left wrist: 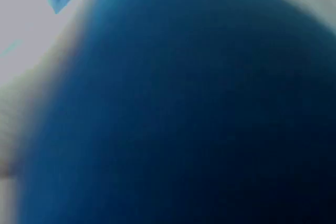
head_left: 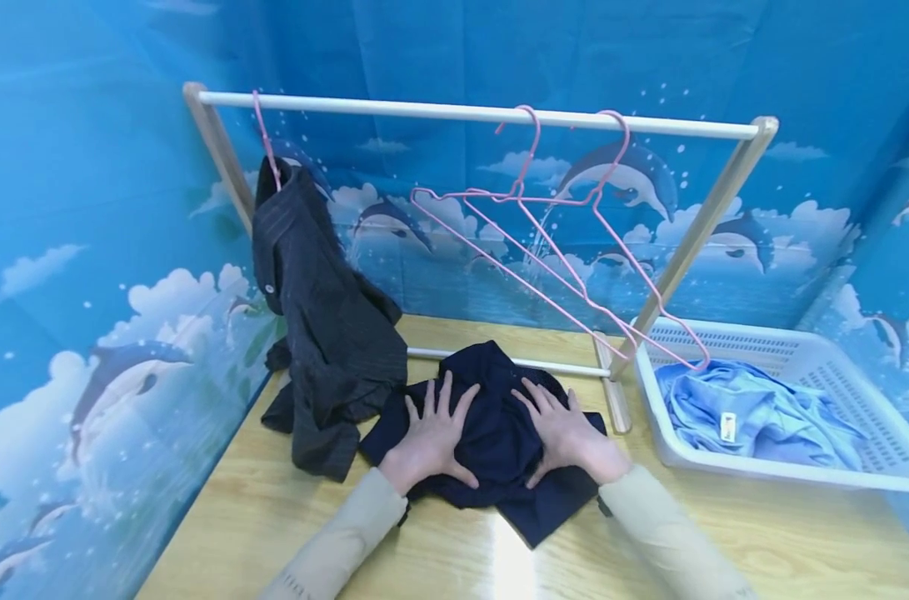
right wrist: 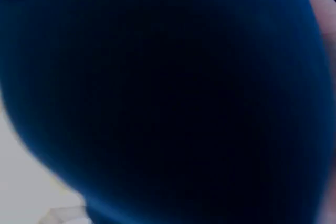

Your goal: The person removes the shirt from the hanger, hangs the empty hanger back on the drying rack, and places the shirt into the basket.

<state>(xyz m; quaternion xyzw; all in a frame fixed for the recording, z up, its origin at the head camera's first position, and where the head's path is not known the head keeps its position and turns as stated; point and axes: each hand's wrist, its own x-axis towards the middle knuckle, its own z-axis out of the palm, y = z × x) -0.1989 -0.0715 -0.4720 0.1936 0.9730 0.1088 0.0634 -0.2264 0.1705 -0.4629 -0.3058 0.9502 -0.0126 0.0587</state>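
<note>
A crumpled navy garment [head_left: 491, 417] lies on the wooden table in the head view. My left hand [head_left: 432, 437] rests on its left side with fingers spread and thumb toward the middle. On the garment's right side rests my right hand [head_left: 562, 429], its fingers also spread. Between the two hands the fabric is bunched, and a flap sticks out toward me. Blurred dark blue cloth [left wrist: 184, 103] fills most of the left wrist view. The right wrist view is likewise covered by dark cloth [right wrist: 168, 98], with a strip of the hand at its right edge.
Behind the garment stands a rack with a white rail [head_left: 424, 107]. A dark shirt [head_left: 327, 317] hangs at its left on a pink hanger, its hem reaching the table. Two bare pink hangers [head_left: 525, 196] hang at the right. A white basket [head_left: 836, 475] at right holds light blue clothing [head_left: 761, 417].
</note>
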